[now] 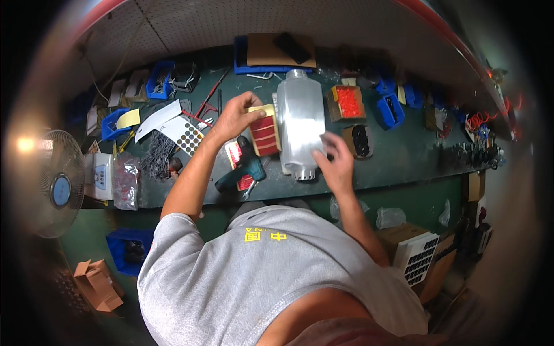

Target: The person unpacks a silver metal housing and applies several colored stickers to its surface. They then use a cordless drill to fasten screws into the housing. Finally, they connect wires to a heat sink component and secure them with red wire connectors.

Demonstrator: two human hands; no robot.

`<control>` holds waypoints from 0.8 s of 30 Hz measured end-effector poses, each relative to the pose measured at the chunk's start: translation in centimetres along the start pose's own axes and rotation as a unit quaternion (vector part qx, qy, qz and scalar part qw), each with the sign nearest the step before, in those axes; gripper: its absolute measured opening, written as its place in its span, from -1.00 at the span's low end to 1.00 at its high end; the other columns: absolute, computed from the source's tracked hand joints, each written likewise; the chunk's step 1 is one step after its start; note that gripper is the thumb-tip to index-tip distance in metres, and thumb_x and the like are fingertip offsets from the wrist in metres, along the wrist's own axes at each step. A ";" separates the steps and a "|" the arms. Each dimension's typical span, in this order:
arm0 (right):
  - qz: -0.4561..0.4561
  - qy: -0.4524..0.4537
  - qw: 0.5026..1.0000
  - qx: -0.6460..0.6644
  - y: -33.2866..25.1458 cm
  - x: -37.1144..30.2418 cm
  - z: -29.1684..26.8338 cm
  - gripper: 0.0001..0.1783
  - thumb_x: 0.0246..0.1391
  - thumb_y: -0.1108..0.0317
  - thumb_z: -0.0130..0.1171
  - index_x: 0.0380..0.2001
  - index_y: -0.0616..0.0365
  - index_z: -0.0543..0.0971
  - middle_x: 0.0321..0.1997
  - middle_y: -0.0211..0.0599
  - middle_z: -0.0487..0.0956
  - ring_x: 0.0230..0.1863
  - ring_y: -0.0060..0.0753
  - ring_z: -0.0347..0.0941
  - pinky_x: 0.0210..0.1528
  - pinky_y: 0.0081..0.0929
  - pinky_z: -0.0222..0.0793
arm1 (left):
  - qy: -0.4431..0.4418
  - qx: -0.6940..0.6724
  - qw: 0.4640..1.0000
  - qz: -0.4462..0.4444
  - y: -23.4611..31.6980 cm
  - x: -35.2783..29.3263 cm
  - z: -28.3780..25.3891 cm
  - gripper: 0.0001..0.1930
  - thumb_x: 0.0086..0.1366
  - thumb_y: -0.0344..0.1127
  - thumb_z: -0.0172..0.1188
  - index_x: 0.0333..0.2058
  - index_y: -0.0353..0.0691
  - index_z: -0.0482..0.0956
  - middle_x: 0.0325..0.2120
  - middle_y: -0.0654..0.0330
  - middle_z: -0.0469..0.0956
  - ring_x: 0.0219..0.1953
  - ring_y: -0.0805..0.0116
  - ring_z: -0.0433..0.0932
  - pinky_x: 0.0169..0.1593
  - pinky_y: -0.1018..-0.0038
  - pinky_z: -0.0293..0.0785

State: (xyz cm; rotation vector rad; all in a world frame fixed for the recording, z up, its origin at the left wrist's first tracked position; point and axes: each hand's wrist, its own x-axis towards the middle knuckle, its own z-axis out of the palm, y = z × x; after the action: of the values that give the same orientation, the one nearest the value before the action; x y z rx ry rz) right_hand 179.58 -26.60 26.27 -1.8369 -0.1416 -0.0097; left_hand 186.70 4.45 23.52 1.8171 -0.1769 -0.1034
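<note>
My left hand (235, 117) grips the top of a yellow backing sheet with red rectangular stickers (265, 131), held upright just left of a tall silvery metal housing (300, 118) that lies on the green bench (404, 155). My right hand (336, 158) rests with fingers spread against the housing's lower right side, near its finned end; it looks blurred. A teal cordless screwdriver (247, 167) lies below the sticker sheet.
A box of orange parts (348, 102) and a box of black parts (360, 140) stand right of the housing. Blue bins (390, 109), a dotted sticker sheet (189, 137), a pile of black wires (157, 155) and a desk fan (57, 183) are at the left.
</note>
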 end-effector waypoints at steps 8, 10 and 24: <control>0.120 -0.075 0.959 0.244 -2.9 4.1 4.8 -0.56 0.13 0.57 0.28 0.07 0.37 0.41 -0.18 -0.16 0.65 -0.24 -0.50 0.61 -0.12 -0.55 0.57 | 0.081 -0.295 0.952 -0.029 5.1 -2.6 4.9 -0.45 0.27 -0.31 0.41 0.15 -0.41 0.42 -0.21 0.10 0.68 -0.18 0.45 0.63 -0.04 0.43 0.59; 0.096 -0.021 0.952 0.289 -1.8 4.1 4.5 -0.61 0.14 0.59 0.28 0.02 0.37 0.42 -0.19 -0.16 0.64 -0.22 -0.52 0.61 -0.11 -0.56 0.58 | 0.065 -0.315 0.945 -0.064 4.1 -4.1 6.8 -0.42 0.28 -0.31 0.40 0.18 -0.40 0.39 -0.21 0.13 0.68 -0.19 0.43 0.64 -0.03 0.43 0.59; -0.107 -0.130 0.985 0.037 -2.7 7.2 -1.5 -0.68 0.07 0.45 0.38 -0.09 0.32 0.66 -0.07 -0.18 0.64 -0.06 -0.35 0.58 0.02 -0.47 0.48 | 0.068 -0.145 0.987 -0.017 8.9 -2.8 13.1 -0.78 0.45 -0.41 0.21 -0.02 -0.40 0.55 -0.23 0.23 0.65 -0.17 0.55 0.58 -0.04 0.55 0.53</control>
State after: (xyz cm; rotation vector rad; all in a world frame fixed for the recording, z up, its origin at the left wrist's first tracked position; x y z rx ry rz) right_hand 186.55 -26.65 29.82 -1.7359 -0.5171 0.0845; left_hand 181.25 -9.73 28.78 1.5307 -0.0316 -0.0276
